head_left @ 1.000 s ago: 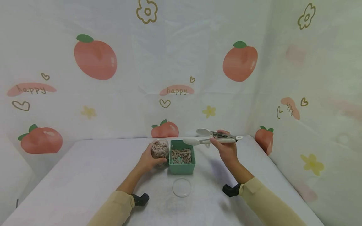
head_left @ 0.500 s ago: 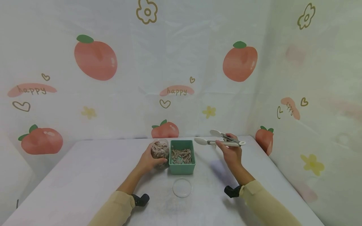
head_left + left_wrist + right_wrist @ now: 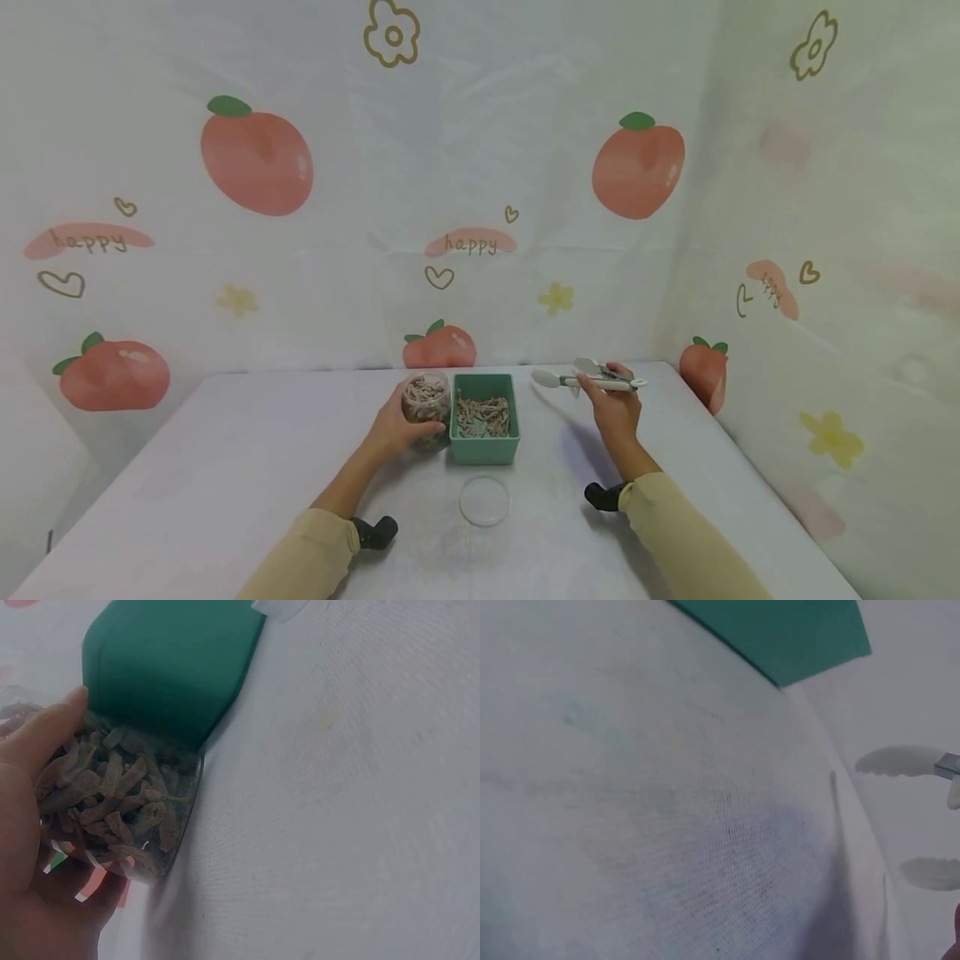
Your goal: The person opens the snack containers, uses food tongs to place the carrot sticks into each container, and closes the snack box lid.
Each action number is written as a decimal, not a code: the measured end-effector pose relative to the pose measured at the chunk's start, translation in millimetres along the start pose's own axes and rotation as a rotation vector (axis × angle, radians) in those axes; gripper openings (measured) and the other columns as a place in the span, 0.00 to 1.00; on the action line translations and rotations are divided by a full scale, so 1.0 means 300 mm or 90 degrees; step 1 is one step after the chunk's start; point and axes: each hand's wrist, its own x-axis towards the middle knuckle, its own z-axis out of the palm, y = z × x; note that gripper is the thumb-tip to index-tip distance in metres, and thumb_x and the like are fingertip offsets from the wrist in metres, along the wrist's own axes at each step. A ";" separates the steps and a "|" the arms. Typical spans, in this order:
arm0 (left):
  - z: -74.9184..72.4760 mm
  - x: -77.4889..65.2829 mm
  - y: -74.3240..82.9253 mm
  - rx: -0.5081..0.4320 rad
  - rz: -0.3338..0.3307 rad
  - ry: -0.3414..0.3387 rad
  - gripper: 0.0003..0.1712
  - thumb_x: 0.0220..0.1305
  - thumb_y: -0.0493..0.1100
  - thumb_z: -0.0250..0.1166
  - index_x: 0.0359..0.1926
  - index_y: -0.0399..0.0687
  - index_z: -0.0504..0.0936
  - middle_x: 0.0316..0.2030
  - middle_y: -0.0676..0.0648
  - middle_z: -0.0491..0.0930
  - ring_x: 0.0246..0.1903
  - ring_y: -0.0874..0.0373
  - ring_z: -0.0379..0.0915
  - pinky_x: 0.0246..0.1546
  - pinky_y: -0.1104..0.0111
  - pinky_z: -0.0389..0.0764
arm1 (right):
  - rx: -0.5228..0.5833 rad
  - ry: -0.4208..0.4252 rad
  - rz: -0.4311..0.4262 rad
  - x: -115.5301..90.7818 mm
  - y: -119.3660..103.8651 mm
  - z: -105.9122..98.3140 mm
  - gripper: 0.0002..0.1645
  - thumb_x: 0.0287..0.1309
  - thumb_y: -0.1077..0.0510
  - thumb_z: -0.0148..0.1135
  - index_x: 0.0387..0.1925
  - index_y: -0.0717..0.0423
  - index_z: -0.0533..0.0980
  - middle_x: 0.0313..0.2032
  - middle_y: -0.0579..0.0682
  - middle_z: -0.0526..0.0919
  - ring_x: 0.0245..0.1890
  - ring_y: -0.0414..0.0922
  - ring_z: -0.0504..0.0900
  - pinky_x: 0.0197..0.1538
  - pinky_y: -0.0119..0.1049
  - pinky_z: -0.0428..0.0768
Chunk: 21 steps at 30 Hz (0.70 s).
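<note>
My left hand (image 3: pixel 392 427) grips a clear round jar (image 3: pixel 426 408) from its left side, thumb across the front. Small brownish dried pieces (image 3: pixel 112 791) fill much of it; their exact kind does not show. Against the jar's right side stands a green rectangular box (image 3: pixel 484 451) with more such dried pieces (image 3: pixel 483 415) inside. To the right of the box, my right hand (image 3: pixel 617 411) holds a pair of white-tipped tongs (image 3: pixel 550 379) above the table. The tong heads (image 3: pixel 900 761) are apart, point left and have nothing between them.
A clear round lid (image 3: pixel 483 525) lies on the white-covered table (image 3: pixel 247 467) in front of the box. Behind the table hangs a white backdrop (image 3: pixel 345 292) printed with fruit, and it continues along the right side.
My right hand has carried the tongs rightward, away from over the green box, and then lower towards the table. The left hand stays on the jar.
</note>
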 end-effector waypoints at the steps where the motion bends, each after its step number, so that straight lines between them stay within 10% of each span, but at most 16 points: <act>1: 0.001 -0.001 0.000 0.001 -0.001 0.000 0.59 0.45 0.54 0.79 0.72 0.47 0.55 0.62 0.38 0.68 0.62 0.42 0.63 0.59 0.46 0.65 | -0.008 0.004 0.004 0.003 0.006 0.001 0.39 0.48 0.51 0.77 0.59 0.60 0.71 0.52 0.62 0.80 0.49 0.48 0.77 0.42 0.28 0.71; 14: 0.002 -0.005 -0.001 0.000 -0.006 0.004 0.59 0.46 0.54 0.79 0.72 0.48 0.54 0.62 0.38 0.67 0.62 0.43 0.63 0.59 0.47 0.65 | -0.117 -0.096 0.045 0.029 0.017 -0.052 0.43 0.51 0.41 0.72 0.64 0.55 0.67 0.55 0.60 0.77 0.50 0.55 0.74 0.50 0.46 0.69; 21: -0.005 -0.005 0.000 0.002 0.000 0.005 0.59 0.46 0.56 0.79 0.73 0.47 0.55 0.61 0.38 0.68 0.61 0.43 0.64 0.59 0.47 0.66 | -0.042 -0.163 0.073 -0.006 -0.030 -0.131 0.43 0.58 0.46 0.68 0.69 0.55 0.61 0.63 0.60 0.70 0.54 0.49 0.74 0.45 0.25 0.72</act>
